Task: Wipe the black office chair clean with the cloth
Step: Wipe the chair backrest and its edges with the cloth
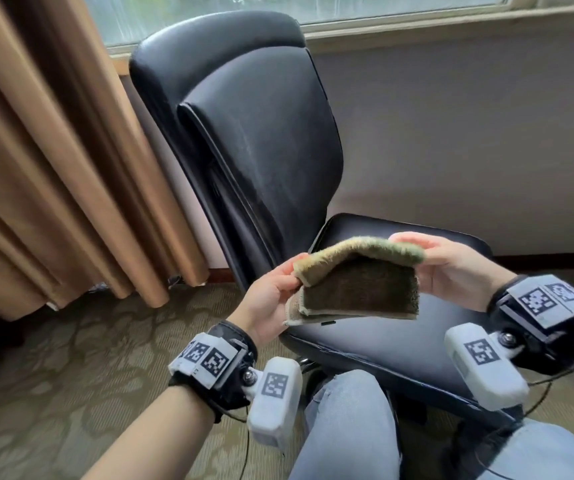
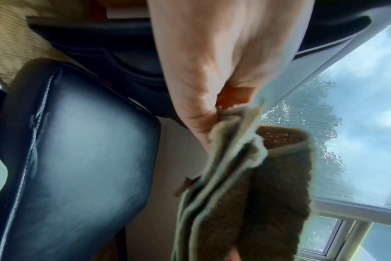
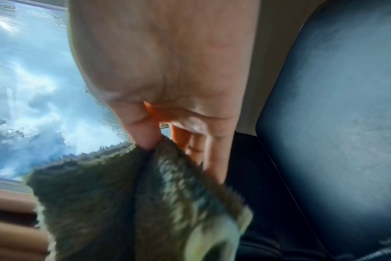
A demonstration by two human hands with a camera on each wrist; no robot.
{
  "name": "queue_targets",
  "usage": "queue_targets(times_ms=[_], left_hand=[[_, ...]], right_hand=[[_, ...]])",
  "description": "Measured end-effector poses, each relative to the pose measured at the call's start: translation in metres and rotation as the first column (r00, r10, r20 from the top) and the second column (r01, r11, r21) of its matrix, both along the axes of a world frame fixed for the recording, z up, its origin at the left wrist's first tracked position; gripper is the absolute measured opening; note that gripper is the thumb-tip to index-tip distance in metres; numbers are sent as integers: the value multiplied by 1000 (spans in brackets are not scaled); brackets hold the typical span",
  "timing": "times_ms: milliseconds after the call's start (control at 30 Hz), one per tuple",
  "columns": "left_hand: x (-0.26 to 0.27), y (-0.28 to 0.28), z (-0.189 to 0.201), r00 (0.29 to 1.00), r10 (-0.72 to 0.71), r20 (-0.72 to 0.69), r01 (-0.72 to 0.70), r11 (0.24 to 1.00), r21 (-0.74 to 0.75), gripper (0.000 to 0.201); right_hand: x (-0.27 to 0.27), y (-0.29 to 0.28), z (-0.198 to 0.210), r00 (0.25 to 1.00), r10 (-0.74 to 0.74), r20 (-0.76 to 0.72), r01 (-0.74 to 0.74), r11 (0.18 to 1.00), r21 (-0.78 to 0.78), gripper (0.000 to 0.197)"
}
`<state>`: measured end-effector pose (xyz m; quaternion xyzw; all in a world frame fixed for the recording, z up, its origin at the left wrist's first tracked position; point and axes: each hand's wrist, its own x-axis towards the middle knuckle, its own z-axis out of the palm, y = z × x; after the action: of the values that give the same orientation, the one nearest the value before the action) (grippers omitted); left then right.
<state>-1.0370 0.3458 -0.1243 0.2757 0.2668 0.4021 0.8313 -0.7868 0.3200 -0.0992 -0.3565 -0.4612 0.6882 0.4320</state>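
A black leather office chair stands before me, backrest to the upper left, seat low in the middle. Above the seat I hold a folded olive-green fuzzy cloth between both hands. My left hand pinches its left edge; the left wrist view shows the thumb pressed on the cloth layers. My right hand pinches the right edge; the right wrist view shows thumb and fingers closed on the cloth. The cloth hangs clear of the seat.
Brown curtains hang at the left, down to the patterned carpet. A window and grey wall lie behind the chair. My knees in blue jeans sit just in front of the seat.
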Motion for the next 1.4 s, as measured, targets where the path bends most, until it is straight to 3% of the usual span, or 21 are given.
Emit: queue_targets(times_ms=[33, 133, 200, 333, 400, 500, 667, 700, 800, 867, 900, 1000, 1033, 1100, 1167, 1233, 1333, 1400], left_hand=[[-1, -1, 0, 999, 12, 40, -11, 999, -45, 40], [-3, -3, -1, 994, -21, 110, 32, 994, -100, 48], [0, -3, -1, 999, -27, 29, 31, 990, -136, 60], [11, -7, 3, 986, -59, -159, 38, 991, -131, 39], [15, -10, 2, 960, -77, -269, 54, 994, -91, 37], [13, -9, -4, 924, -16, -382, 12, 1000, -13, 48], [1, -4, 2, 937, -22, -349, 65, 992, 112, 67], [0, -3, 2, 938, -19, -346, 70, 988, 136, 67], [-2, -4, 1, 934, -106, -342, 182, 963, 200, 66], [1, -9, 3, 859, -248, -448, 387, 888, 249, 70], [3, -11, 6, 816, -243, -524, 424, 868, 258, 67], [7, -6, 23, 680, 38, -732, 357, 855, 376, 26], [5, -2, 32, 603, 146, -784, 383, 810, 445, 13], [-4, 7, 50, 455, 317, -832, 494, 688, 532, 10], [-14, 14, 67, 364, 428, -827, 562, 607, 562, 11], [-18, 22, 79, 326, 544, -773, 563, 545, 621, 12], [-19, 34, 89, 278, 692, -666, 472, 506, 722, 16], [-20, 40, 98, 203, 750, -630, 414, 517, 749, 15]], right_hand=[[-1, 0, 1, 999, -2, -32, 1, 1000, -31, 25], [-1, 0, -1, 993, 22, -114, -37, 991, -131, 37], [-5, -3, -2, 998, 16, -56, -24, 990, -140, 48], [-20, -11, -8, 991, -67, 112, 73, 996, -52, 40], [-22, -10, -13, 976, -126, 175, 124, 992, 17, 47], [-21, -10, -12, 975, -146, 165, 146, 989, 10, 29], [-12, -8, -10, 990, 4, 143, 0, 1000, -27, 79], [-12, -7, -10, 987, 36, 157, -32, 999, -24, 78], [-14, -5, -2, 981, 32, 193, -45, 997, 60, 42], [-17, -2, 6, 981, 19, 194, -42, 993, 112, 38], [-19, 0, 11, 979, 20, 201, -47, 990, 130, 39], [-21, 9, 30, 956, 52, 289, -101, 982, 157, 38], [-22, 13, 37, 931, 60, 360, -129, 976, 173, 40], [-23, 21, 49, 845, 69, 530, -204, 958, 200, 41], [-28, 32, 58, 728, 50, 684, -268, 938, 218, 38], [-37, 47, 61, 655, -86, 751, -232, 923, 308, 37], [-53, 75, 63, 666, -381, 641, -15, 852, 523, 37], [-66, 92, 68, 701, -457, 547, 66, 806, 588, 39]])
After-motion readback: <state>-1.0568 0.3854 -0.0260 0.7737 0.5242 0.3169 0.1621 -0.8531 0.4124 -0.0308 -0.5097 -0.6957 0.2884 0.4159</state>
